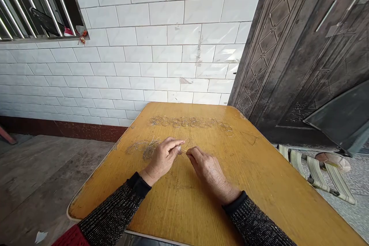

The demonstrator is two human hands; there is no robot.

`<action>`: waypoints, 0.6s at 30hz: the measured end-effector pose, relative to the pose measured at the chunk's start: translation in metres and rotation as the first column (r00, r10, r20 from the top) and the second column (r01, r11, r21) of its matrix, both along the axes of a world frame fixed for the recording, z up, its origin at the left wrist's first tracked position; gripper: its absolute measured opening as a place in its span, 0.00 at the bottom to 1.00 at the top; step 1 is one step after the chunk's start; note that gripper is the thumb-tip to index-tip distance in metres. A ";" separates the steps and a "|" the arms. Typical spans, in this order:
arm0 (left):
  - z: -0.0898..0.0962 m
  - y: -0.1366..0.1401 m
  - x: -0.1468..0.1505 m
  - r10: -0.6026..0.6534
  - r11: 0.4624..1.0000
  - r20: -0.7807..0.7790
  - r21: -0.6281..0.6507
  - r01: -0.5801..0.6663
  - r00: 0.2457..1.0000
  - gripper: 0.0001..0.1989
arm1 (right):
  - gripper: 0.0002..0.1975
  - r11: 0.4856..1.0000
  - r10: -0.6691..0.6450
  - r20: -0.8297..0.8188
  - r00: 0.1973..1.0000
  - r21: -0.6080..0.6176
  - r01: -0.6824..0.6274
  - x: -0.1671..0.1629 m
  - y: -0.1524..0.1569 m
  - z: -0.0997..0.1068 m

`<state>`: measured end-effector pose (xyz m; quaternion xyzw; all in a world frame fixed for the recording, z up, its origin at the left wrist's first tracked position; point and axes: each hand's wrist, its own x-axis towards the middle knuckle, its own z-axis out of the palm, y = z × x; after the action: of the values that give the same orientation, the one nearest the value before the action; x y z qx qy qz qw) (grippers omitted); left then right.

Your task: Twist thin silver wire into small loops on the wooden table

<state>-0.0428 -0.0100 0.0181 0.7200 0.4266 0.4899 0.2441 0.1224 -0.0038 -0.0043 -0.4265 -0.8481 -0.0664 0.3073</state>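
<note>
"What's around the hands?"
"A row of wire loops (190, 122) lies beyond them, and a tangled wire bundle (148, 150) sits just beside the left hand (163, 155), which partly covers it."
"And the room?"
"The yellow-brown table (173, 203) stands by a white tiled wall (155, 46). There's a dark patterned door (288, 65) at right, a barred window (43, 2) upper left."
"Where's the piece in hand?"
"A thin wire (184, 151) spans the small gap between left and right hand (209, 169). Each pinches it, thumb against fingers; its exact ends are too fine to make out."
</note>
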 end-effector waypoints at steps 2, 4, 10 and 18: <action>0.001 -0.002 0.001 0.010 1.000 -0.039 0.028 -0.009 0.999 0.12 | 0.09 0.998 -0.041 0.029 0.999 0.054 0.040 0.000 0.000 -0.001; 0.000 -0.002 0.002 0.011 1.000 -0.070 0.030 -0.009 0.998 0.13 | 0.09 0.994 -0.055 0.026 0.998 0.091 0.052 0.001 0.001 -0.001; -0.002 0.000 0.003 -0.064 0.996 -0.183 0.047 0.074 0.981 0.12 | 0.10 0.970 -0.128 -0.066 0.990 0.199 0.138 0.004 0.002 0.004; -0.010 0.003 0.001 -0.131 0.952 0.129 -0.260 0.161 0.983 0.13 | 0.10 0.925 -0.202 -0.070 0.977 0.315 0.214 0.010 0.000 0.012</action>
<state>-0.0416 -0.0069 0.0077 0.6816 0.4206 0.4470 0.3985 0.1322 -0.0040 0.0078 -0.4593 -0.7703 -0.2279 0.3790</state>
